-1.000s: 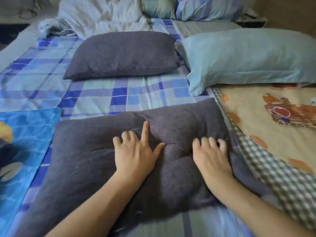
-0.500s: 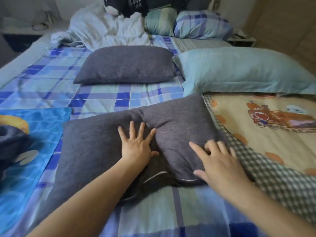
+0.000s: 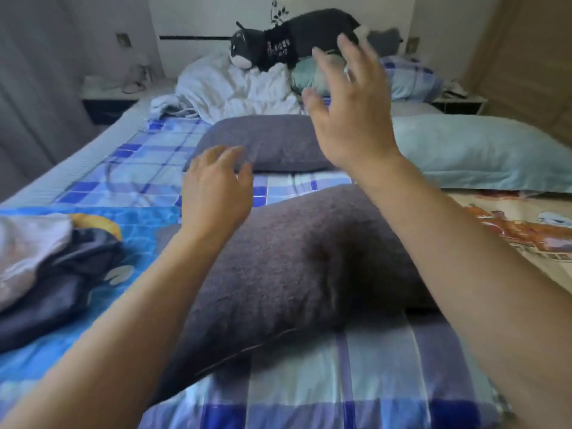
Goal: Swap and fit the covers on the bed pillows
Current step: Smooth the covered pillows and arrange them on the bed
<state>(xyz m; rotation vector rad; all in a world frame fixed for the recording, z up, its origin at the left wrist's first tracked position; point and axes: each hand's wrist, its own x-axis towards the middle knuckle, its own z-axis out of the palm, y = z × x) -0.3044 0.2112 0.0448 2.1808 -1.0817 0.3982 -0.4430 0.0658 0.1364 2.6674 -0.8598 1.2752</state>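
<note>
1. the near grey pillow (image 3: pixel 294 267) lies centre frame on the bed (image 3: pixel 340 382), dented, so soft and light.
2. left hand (image 3: pixel 216 190) and right hand (image 3: pixel 349 119) hover above it, fingers loose, holding nothing.
3. best gripped at its corners or the seamed lower edge.

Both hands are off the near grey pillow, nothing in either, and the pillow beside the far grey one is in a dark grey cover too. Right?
Not quite. The head view shows the left hand and right hand raised and empty above the near grey pillow, but the pillow beside the far grey pillow wears a light blue cover.
</note>
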